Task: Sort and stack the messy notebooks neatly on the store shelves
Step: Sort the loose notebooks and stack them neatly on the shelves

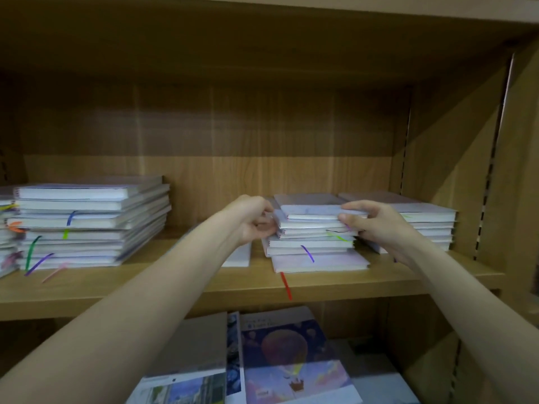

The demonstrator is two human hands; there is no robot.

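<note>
A middle stack of pale notebooks (312, 243) with coloured ribbon markers stands on the wooden shelf (175, 290). My left hand (252, 218) grips the left side of the upper notebooks (309, 218) in that stack. My right hand (370, 221) holds their right side, thumb at the front edge and fingers on top. The upper books sit slightly askew over the wider ones below. A taller stack (87, 223) stands at the left, and a lower stack (431, 225) sits at the right, partly behind my right hand.
A single thin notebook (240, 256) lies flat between the left and middle stacks, partly under my left arm. Another pile (5, 234) shows at the far left edge. On the lower shelf lie picture-covered books (291, 354). The shelf's side wall (455, 170) stands at the right.
</note>
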